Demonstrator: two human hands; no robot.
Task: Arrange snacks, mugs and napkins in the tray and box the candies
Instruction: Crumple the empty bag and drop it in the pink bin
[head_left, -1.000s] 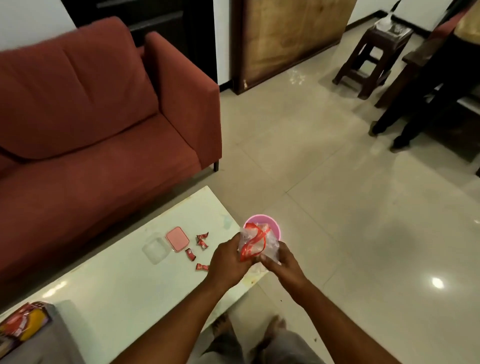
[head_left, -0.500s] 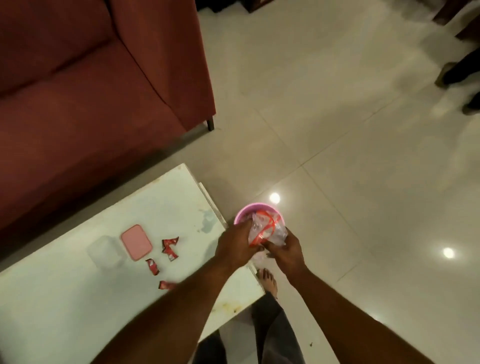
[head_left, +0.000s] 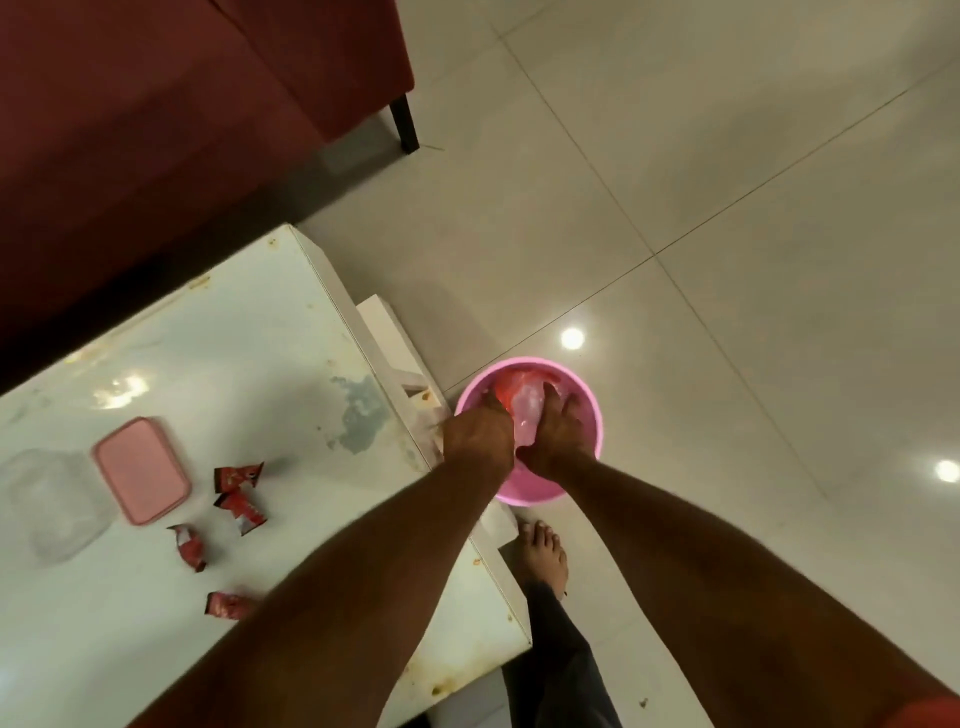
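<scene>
Head view looks straight down at two bare arms. Both hands are close together inside a pink bin (head_left: 587, 467) that sits on the floor, just past the end of the white table (head_left: 270, 374). The left hand (head_left: 480, 436) and the right hand (head_left: 553, 434) are each closed on a crinkly clear plastic bag (head_left: 527, 410) with red on it. The bag is squeezed between them and its far end is down in the bin.

It looks like the person is pushing the empty bag into the bin. To do that well, press the bag down low so it does not spring back up, and let go only when it stays put. Keep the bin from tipping, since the hands lean on its near side.

Now the count. To the left of the left hand, on the table, lie four red candies (head_left: 236, 475). They are spread out in a loose line, none touching, and the nearest one is partly under the left arm. Further left there is one pink lid (head_left: 141, 470) lying flat. Just beside the lid, even further left, is one clear box (head_left: 52, 504) with nothing in it that I can see. So the candies are not boxed yet. There is one bin and one bag. No mugs, napkins or tray show here.
</scene>
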